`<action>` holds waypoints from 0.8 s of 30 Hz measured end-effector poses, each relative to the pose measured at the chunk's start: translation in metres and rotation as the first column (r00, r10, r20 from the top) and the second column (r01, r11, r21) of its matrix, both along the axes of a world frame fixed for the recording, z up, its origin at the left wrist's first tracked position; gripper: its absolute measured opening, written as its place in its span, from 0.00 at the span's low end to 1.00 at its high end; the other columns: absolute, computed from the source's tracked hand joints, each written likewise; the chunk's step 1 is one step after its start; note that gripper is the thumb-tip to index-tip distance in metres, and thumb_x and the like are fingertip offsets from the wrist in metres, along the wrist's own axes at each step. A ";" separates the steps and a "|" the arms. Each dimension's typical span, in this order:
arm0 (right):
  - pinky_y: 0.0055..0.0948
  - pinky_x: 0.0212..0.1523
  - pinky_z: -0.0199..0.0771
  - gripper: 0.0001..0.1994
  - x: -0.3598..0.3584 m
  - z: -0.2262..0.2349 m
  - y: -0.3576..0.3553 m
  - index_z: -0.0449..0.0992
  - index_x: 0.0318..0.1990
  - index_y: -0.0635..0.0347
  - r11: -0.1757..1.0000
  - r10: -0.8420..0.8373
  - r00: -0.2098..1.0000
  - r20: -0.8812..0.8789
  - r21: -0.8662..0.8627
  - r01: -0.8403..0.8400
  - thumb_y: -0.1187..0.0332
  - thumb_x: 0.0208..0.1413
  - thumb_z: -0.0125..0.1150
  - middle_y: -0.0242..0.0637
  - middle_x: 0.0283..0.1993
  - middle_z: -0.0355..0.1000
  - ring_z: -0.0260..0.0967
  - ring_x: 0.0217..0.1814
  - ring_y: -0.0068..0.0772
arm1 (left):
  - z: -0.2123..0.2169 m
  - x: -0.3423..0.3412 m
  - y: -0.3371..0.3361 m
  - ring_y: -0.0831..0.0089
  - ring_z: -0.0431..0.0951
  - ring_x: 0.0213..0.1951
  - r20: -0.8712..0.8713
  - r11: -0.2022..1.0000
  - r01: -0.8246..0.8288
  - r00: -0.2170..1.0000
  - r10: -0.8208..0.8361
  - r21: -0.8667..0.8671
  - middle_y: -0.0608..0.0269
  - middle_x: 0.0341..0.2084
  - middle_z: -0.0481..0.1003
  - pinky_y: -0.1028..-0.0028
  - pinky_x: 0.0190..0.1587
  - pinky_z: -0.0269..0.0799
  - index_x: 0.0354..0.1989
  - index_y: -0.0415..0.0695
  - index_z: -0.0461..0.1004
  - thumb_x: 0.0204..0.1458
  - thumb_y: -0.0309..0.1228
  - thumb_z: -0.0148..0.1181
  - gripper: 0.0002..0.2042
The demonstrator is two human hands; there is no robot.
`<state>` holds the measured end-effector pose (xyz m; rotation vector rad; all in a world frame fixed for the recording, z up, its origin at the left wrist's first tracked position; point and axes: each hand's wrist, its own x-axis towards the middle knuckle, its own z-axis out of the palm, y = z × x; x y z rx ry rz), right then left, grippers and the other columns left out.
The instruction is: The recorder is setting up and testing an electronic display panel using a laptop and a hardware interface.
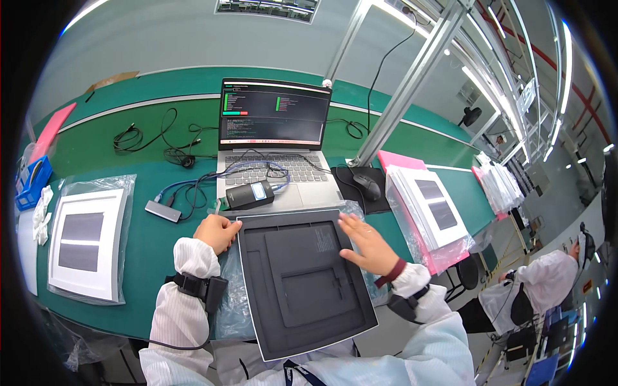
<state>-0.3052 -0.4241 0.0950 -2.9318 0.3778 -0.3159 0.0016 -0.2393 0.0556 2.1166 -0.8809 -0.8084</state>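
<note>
Basically, the dark-grey recessed panel point(308, 286) sits lower-center in frame, left hand point(217, 233) curled at its top-left corner (can't tell if gripping), right hand point(372, 248) wide at its right edge.

Tray point(308, 276) at the near edge of the workbench point(148, 270), laptop point(273, 122) behind — device point(250, 194) on its palm rest, hub point(162, 211) to its left, mouse point(367, 187) on a mat point(351, 182) at right, panel point(82, 241) far left, panel stack point(434, 204) right of the mat.

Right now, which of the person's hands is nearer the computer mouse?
Right. The right hand is just below the mouse in the picture; the left hand is farther, at the upper-left corner of the black tray.
</note>
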 end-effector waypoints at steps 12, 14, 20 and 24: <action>0.40 0.65 0.44 0.34 0.032 -0.036 -0.005 0.54 0.62 0.64 0.992 -0.069 0.998 -0.016 0.107 0.070 0.49 0.54 0.50 0.45 0.65 0.51 0.45 0.69 0.43 | -0.001 -0.003 0.001 0.76 0.72 0.15 0.054 0.999 -0.045 0.998 0.044 0.029 0.67 0.10 0.71 0.74 0.23 0.66 0.14 0.40 0.72 0.50 0.44 0.54 0.21; 0.42 0.64 0.46 0.33 0.036 -0.037 -0.001 0.57 0.60 0.64 0.995 -0.098 0.994 0.056 0.014 0.097 0.48 0.53 0.51 0.45 0.62 0.57 0.50 0.66 0.44 | -0.002 -0.002 0.001 0.75 0.72 0.15 0.063 0.998 -0.049 0.997 0.047 0.027 0.66 0.10 0.71 0.73 0.23 0.67 0.13 0.40 0.72 0.50 0.44 0.54 0.21; 0.44 0.62 0.49 0.31 0.037 -0.035 -0.004 0.63 0.56 0.64 0.994 -0.110 0.989 0.094 -0.008 0.112 0.48 0.53 0.51 0.44 0.57 0.62 0.57 0.62 0.44 | -0.005 -0.004 -0.002 0.74 0.73 0.16 0.097 0.998 -0.055 0.994 0.055 -0.001 0.65 0.10 0.71 0.72 0.24 0.66 0.13 0.41 0.71 0.50 0.44 0.55 0.21; 0.44 0.63 0.49 0.31 0.040 -0.028 -0.008 0.64 0.55 0.64 0.993 -0.119 0.993 0.008 -0.005 0.119 0.47 0.53 0.51 0.44 0.57 0.63 0.59 0.60 0.42 | -0.011 -0.002 -0.001 0.75 0.73 0.16 0.060 0.999 -0.047 0.997 0.048 -0.013 0.66 0.09 0.70 0.73 0.22 0.66 0.13 0.40 0.71 0.50 0.44 0.55 0.21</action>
